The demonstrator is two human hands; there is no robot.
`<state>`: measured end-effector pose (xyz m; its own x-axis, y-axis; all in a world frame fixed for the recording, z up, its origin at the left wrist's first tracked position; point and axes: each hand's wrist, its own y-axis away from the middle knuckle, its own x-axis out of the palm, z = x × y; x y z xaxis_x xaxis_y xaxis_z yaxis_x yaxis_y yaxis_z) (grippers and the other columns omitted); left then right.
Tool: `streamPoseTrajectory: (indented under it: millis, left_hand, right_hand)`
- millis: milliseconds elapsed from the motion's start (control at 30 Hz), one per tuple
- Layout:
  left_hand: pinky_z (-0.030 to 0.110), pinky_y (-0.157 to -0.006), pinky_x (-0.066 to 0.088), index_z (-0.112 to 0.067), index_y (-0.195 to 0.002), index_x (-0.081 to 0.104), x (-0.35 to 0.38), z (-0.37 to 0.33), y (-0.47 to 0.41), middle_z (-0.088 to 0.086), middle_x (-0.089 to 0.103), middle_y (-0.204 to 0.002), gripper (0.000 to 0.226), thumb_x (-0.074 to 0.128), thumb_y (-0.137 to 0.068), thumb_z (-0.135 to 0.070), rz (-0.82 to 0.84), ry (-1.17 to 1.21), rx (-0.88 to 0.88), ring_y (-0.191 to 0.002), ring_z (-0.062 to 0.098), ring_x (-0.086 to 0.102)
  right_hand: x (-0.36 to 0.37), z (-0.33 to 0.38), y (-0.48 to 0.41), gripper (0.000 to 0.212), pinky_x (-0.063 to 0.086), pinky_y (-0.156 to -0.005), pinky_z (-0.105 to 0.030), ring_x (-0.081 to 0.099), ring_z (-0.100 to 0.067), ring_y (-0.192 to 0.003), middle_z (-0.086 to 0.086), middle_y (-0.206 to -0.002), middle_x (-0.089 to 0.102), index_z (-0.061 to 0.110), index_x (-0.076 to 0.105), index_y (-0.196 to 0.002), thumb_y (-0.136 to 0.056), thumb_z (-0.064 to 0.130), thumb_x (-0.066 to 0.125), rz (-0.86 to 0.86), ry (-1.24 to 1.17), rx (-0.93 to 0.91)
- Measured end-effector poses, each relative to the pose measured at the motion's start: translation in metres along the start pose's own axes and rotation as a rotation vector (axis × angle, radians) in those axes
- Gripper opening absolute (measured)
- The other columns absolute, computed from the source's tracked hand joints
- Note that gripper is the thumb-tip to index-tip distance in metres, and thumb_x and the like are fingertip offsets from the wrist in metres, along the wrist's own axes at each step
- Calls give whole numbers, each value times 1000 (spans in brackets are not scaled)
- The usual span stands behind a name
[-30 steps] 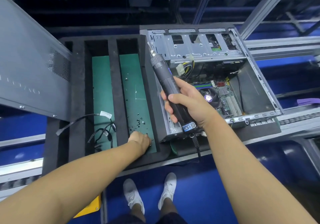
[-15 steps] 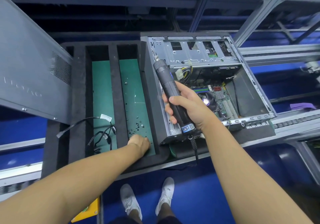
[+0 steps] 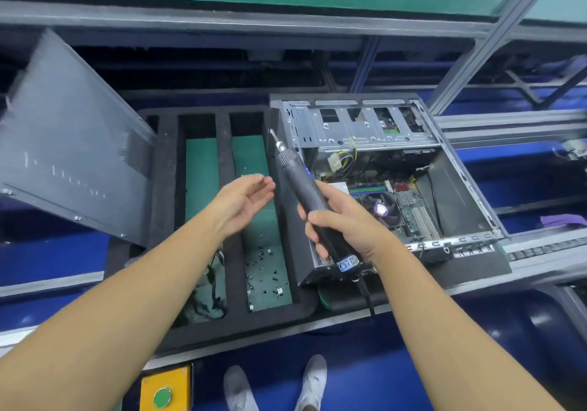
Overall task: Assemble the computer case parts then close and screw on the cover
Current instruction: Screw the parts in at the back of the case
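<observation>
left hand (image 3: 243, 202) fingertips blurred, contents unclear; side panel (image 3: 73, 169) cut off left

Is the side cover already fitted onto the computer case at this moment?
No, the computer case lies open with its motherboard exposed, while the side cover leans apart at the left.

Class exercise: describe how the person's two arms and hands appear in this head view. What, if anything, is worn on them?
Both forearms are bare from the frame's bottom edge to the wrist: no sleeves show. The left hand and right hand wear no gloves, and no watch, ring or wristband is visible.
</observation>
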<state>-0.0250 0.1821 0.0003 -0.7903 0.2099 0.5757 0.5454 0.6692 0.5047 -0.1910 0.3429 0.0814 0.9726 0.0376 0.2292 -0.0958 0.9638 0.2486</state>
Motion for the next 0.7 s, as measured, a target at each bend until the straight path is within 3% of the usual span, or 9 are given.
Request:
streamPoseTrajectory:
  millis: [100,200,267,333,500,700]
  left_hand:
    - [27,-73,59,-8,-88,71,11,-28,7,7,75,-98,18,57,-98,-12,94,277,78,-90,16,74]
    - [27,-77,59,-7,-83,78,22,-41,17,6,75,-103,28,57,-99,-14,204,327,116,-104,18,71]
    - [28,-76,59,-6,-92,72,29,-46,24,7,75,-106,19,57,-99,-14,206,316,131,-107,20,70]
    - [26,-74,59,-6,-100,64,34,-45,31,9,74,-106,10,57,-99,-12,195,304,120,-103,19,72]
    - [20,-69,58,-2,-109,62,44,-39,50,9,75,-101,16,59,-97,-12,217,266,100,-89,13,74]
    - [16,-65,57,-4,-108,62,60,-23,74,7,75,-96,17,64,-94,-14,177,238,117,-80,8,73]
  right_hand:
    - [6,-1,6,42,49,-47,-32,51,-29,-56,-18,-95,53,20,59,-123,-84,10,70,23,95,31]
    - [9,-1,13,49,50,-48,-34,48,-36,-63,-19,-94,55,20,57,-127,-82,9,72,-6,146,60]
    - [10,-1,18,52,50,-49,-34,48,-37,-64,-20,-94,54,28,58,-129,-83,10,72,-9,167,66]
    - [11,1,23,56,50,-49,-35,49,-38,-65,-21,-94,54,32,57,-132,-83,9,71,-9,180,59]
    - [16,3,38,57,51,-50,-34,53,-34,-71,-14,-94,57,29,56,-134,-84,5,71,-30,209,36]
    - [16,9,64,44,51,-50,-35,55,-24,-66,-9,-91,57,30,61,-119,-86,1,68,20,261,-10]
